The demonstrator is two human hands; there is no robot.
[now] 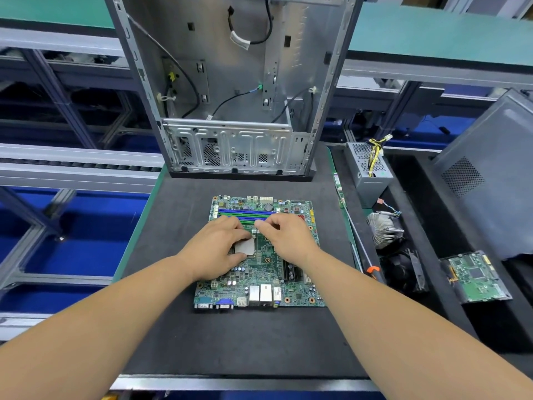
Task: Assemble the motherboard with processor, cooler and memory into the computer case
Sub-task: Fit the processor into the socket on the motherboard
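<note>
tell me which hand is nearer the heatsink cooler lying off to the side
Right. The right hand is over the motherboard on the side toward the cooler; the left hand sits farther away, fingers around the processor.

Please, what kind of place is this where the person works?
Most likely a computer assembly line in a factory: a roller conveyor runs beside the padded work mat, an open computer case stands on it, and a power supply waits nearby.

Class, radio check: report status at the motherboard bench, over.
Both hands on the motherboard: left hand holds the processor at the socket, right hand pinching beside it. Cooler waiting to the right. Case open, nothing blocking.
</note>
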